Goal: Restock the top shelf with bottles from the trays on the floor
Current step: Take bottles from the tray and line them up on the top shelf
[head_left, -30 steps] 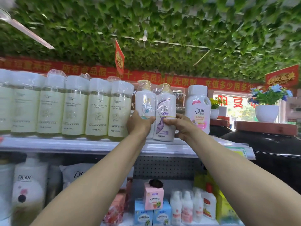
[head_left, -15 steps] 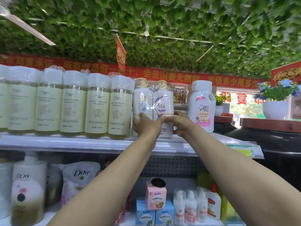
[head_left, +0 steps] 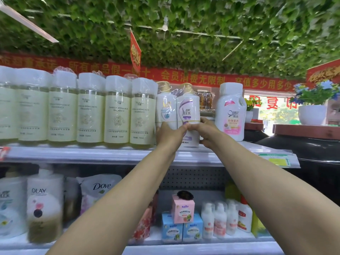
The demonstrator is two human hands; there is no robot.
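Observation:
A shrink-wrapped twin pack of white bottles (head_left: pixel 187 109) with gold caps stands upright on the top shelf (head_left: pixel 92 153), its right bottle marked with a purple label. Both hands grip its lower half: my left hand (head_left: pixel 170 136) is on the left bottle and my right hand (head_left: pixel 206 131) is on the right one. The pack sits between a row of pale green bottles (head_left: pixel 117 111) on its left and a white bottle with a pink label (head_left: pixel 230 113) on its right. The trays on the floor are out of view.
The lower shelf holds large Olay bottles (head_left: pixel 44 205), a Dove refill pouch (head_left: pixel 97 192), blue and pink boxes (head_left: pixel 182 219) and small white bottles (head_left: pixel 219 219). A dark counter (head_left: pixel 303 150) with a flower pot (head_left: pixel 311 114) stands to the right. Green leaves cover the ceiling.
The twin pack has shifted left, closer to the pale green bottles, and now stands straighter on the shelf. Both hands moved with it and keep their grip.

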